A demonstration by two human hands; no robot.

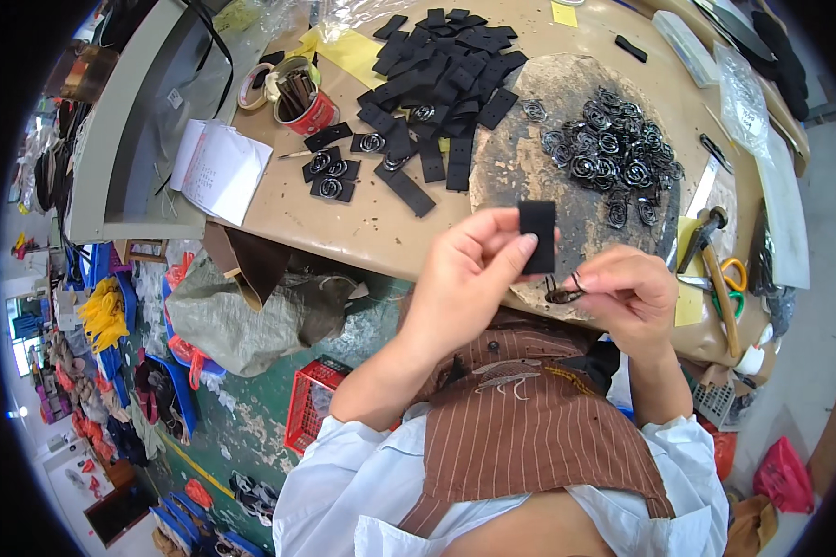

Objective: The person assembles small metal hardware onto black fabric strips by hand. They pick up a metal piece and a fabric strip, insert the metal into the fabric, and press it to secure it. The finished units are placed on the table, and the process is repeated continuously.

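My left hand (478,274) pinches a black rectangular strap piece (538,232) upright between thumb and fingers. Close beside it on the right, my right hand (630,290) grips a dark metal buckle (564,294) whose thin prongs point up toward the strap piece; the two are apart. Beyond my hands, a pile of shiny dark ring-patterned buckles (608,148) lies on a worn round board (515,176). Left of the board is a heap of black strap pieces (441,70). Several strap pieces with buckles on them (331,174) lie at the table's left.
A hammer (715,269) and orange- and green-handled scissors (734,278) lie at the right. On the left stand a red tin of sticks (306,111) and an open notebook (221,167). A red crate (314,404) sits on the floor below the table edge.
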